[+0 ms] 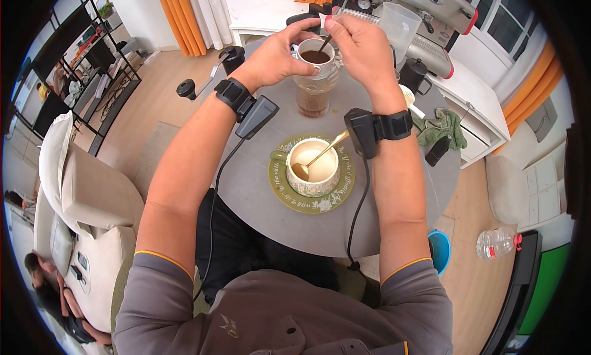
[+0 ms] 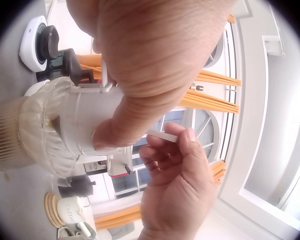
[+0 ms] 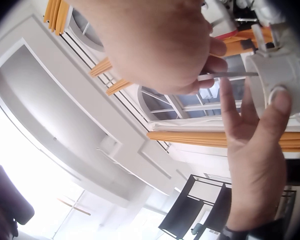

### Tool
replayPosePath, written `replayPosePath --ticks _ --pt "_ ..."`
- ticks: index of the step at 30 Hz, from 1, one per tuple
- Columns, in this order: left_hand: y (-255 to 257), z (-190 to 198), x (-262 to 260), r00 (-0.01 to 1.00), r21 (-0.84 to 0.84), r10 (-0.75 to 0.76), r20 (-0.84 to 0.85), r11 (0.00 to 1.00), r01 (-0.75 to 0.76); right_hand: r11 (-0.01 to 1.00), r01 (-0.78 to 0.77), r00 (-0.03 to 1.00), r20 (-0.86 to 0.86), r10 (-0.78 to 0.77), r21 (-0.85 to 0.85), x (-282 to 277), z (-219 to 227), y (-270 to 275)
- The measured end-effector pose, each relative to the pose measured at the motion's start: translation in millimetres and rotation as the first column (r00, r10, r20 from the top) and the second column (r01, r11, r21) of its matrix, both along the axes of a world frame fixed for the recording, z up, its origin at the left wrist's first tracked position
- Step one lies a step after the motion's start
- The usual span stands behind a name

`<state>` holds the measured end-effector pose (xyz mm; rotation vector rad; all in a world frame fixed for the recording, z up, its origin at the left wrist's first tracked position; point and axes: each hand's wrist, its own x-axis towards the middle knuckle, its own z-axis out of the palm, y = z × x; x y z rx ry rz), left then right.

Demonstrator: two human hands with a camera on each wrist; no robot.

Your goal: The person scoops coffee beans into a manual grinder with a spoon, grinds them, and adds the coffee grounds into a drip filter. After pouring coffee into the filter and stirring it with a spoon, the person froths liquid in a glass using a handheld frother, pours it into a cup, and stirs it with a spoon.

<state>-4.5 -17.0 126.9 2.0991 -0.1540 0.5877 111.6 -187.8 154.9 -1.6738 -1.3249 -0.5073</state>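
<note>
My left hand [image 1: 274,58] grips a white cylindrical cup [image 2: 82,117] with small side lugs, thumb on its near side. Dark brown coffee [image 1: 316,57] shows inside it. Beneath the cup are a fluted clear collar [image 2: 52,125] and a ribbed glass [image 1: 313,102] standing on the table. Over the cup, my right hand [image 1: 363,44] pinches the top of a thin flat stirrer [image 3: 230,74], whose lower end dips into the coffee. Nearer my body, a cream cup [image 1: 313,185] with a gold spoon [image 1: 326,150] in it sits on a green lettered saucer [image 1: 348,181].
On the round grey table [image 1: 246,198], a crank grinder [image 1: 233,59] stands left of the cup. To the right are a black pitcher [image 1: 414,73] and a green cloth [image 1: 444,130]. An espresso machine [image 1: 431,7] stands behind. A blue bucket [image 1: 440,251] is below the table's right edge.
</note>
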Motion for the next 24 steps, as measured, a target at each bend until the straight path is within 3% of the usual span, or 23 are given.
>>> replayPosePath --ticks 1,3,4,6,9,12,13,15,18,21,24 --pt "0 0 0 1.0 0.0 -0.001 0.0 1.0 0.001 1.0 0.001 1.0 0.0 -0.001 0.0 -1 1 -1" --pt "-1 1 0 1.0 0.055 0.015 -0.003 0.998 -0.014 0.984 0.093 0.996 0.027 -0.09 -0.153 -3 4 -3" --pt "-1 1 -1 1.0 0.056 0.014 -0.003 0.998 -0.014 0.984 0.093 0.996 0.027 -0.09 -0.153 -1 1 0" --pt "-2 -1 -1 1.0 0.029 0.023 -0.02 0.999 -0.022 0.995 -0.096 0.988 -0.12 0.099 0.036 3 -6 6" --pt "1 -4 2 1.0 0.014 -0.004 -0.014 1.0 0.005 0.996 0.032 0.999 0.016 -0.031 -0.077 0 0 0" --pt "1 -4 2 1.0 0.053 0.02 -0.013 0.998 -0.02 0.995 -0.097 0.987 -0.126 0.097 0.004 7 -7 6" --pt "2 -4 2 1.0 0.053 0.02 -0.013 0.998 -0.02 0.995 -0.097 0.987 -0.125 0.097 0.005 5 -5 5" --pt "3 -5 3 1.0 0.04 0.01 -0.017 0.999 -0.009 0.996 0.057 0.998 -0.004 -0.057 -0.064 0 0 0" --pt "2 -5 2 0.999 0.039 0.02 -0.029 0.999 -0.019 0.997 -0.069 0.994 -0.089 0.065 -0.036 5 -5 4" --pt "4 -7 4 1.0 0.058 0.016 -0.011 0.998 -0.015 1.0 0.029 0.999 -0.036 -0.029 -0.003 4 -5 5" --pt "1 -5 2 1.0 0.056 0.02 -0.013 0.998 -0.02 0.998 -0.017 0.998 -0.069 0.013 -0.057 5 -4 4"
